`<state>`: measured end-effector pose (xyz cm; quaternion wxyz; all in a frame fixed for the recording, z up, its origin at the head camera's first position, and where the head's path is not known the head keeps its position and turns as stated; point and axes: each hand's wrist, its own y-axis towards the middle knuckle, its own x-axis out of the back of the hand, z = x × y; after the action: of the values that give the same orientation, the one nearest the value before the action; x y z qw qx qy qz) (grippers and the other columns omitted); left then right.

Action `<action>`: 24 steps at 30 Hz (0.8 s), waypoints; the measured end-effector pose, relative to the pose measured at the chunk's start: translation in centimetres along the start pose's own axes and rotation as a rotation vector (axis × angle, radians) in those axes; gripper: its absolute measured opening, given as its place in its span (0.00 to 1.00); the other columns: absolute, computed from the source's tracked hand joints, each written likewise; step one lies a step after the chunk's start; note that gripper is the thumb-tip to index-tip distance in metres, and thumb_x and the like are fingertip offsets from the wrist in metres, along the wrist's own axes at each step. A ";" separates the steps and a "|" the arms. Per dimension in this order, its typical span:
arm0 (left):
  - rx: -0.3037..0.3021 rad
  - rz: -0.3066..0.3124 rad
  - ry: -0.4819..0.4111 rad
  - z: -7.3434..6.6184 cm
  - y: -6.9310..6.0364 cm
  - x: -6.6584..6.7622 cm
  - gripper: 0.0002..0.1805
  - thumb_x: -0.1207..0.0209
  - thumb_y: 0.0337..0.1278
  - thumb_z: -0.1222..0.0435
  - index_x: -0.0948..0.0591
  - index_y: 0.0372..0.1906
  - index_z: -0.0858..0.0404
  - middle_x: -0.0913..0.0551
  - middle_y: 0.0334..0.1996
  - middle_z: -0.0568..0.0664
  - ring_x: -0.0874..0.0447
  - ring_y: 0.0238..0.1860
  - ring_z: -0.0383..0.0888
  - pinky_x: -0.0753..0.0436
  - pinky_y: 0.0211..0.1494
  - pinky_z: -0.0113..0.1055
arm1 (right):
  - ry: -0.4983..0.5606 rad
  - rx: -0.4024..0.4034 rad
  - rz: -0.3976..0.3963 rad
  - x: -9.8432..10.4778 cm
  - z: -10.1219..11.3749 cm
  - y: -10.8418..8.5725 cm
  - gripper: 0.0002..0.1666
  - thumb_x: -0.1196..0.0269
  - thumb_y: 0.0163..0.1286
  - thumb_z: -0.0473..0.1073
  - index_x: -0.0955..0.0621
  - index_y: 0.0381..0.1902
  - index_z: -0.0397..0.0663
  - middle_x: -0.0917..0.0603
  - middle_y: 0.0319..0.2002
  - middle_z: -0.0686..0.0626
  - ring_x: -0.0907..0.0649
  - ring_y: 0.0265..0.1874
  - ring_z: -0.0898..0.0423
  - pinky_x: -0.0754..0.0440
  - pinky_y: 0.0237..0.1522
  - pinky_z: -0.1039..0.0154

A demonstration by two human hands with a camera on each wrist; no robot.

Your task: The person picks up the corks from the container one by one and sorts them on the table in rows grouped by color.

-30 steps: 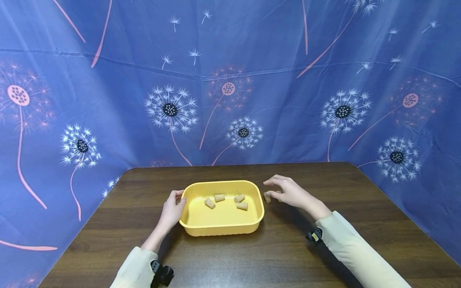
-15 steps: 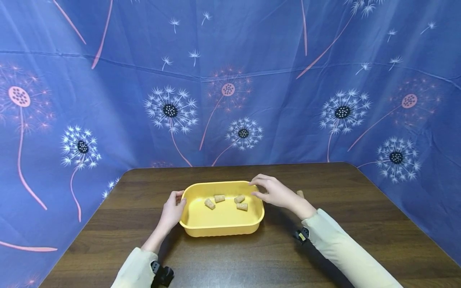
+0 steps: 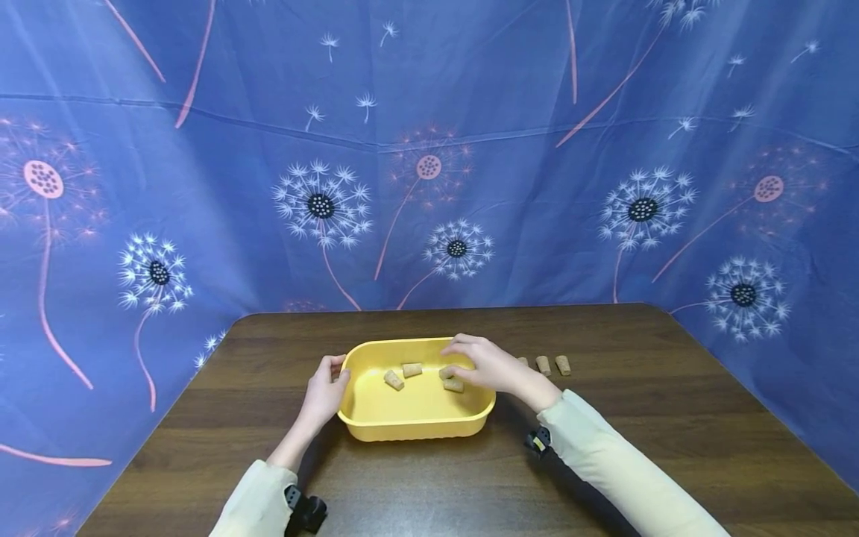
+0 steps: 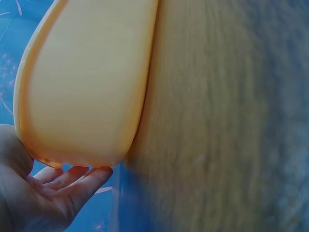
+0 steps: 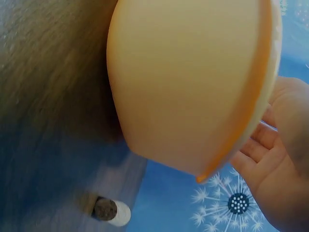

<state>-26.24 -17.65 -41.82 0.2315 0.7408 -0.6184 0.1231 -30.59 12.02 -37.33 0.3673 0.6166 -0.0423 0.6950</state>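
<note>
Work is looking nearly half done. At the left, the left hand (image 3: 323, 389) is holding the yellow tray (image 3: 416, 431), its grip wrapping thumb and fingers about the tray's left end. The tray is sitting on the wooden surface (image 3: 403, 492), its mouth facing up and its long axis running left to right. Inside, the share that I am judging to be left is counting four. The leftmost cork (image 3: 394, 380) is slanting, its far end pointing left and its near end right. The second cork (image 3: 412, 370) is lying almost straight left to right. The third cork (image 3: 445, 373) is partly hiding behind the right hand (image 3: 478, 363), so its axis is not showing clearly. The fourth cork (image 3: 453, 385) is lying just nearer, its long axis running roughly left to right. Over these two the right hand is hovering, its grip parted, thumb and forefinger standing apart; whether the thumb is touching a cork is not showing. Farther right, outside the tray, the share seemingly done is forming a row of three: a half-hidden cork (image 3: 522, 361) beside the wrist, a middle cork (image 3: 543, 365) and an end cork (image 3: 562, 365). Those last two are pointing up the head view, their tops tilting slightly left; whether they are standing or lying, I cannot tell.
</note>
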 end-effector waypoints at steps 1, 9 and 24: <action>-0.002 0.001 0.000 0.0 0.0 0.0 0.17 0.53 0.65 0.70 0.32 0.56 0.74 0.24 0.51 0.70 0.22 0.51 0.62 0.20 0.51 0.48 | 0.007 0.000 0.004 -0.1 0.1 0.0 0.16 0.37 0.63 0.43 0.19 0.47 0.41 0.18 0.44 0.47 0.18 0.46 0.52 0.21 0.51 0.58; 0.001 -0.003 0.014 0.1 0.1 0.0 0.17 0.52 0.65 0.70 0.31 0.56 0.74 0.23 0.51 0.69 0.22 0.51 0.61 0.20 0.50 0.48 | 0.006 -0.008 0.054 -0.8 0.2 0.6 0.15 0.38 0.64 0.40 0.19 0.47 0.39 0.18 0.45 0.46 0.19 0.47 0.50 0.22 0.52 0.56; 0.002 -0.010 0.005 0.1 0.2 -0.1 0.17 0.52 0.65 0.70 0.31 0.56 0.74 0.23 0.50 0.69 0.21 0.50 0.60 0.19 0.49 0.47 | 0.016 -0.080 0.105 -2.2 -0.3 0.5 0.16 0.37 0.63 0.41 0.19 0.47 0.37 0.18 0.43 0.46 0.18 0.42 0.52 0.20 0.47 0.59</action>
<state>-26.45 -17.67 -41.93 0.2329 0.7439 -0.6140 0.1244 -31.18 10.77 -39.13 0.3550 0.5927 -0.0997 0.7161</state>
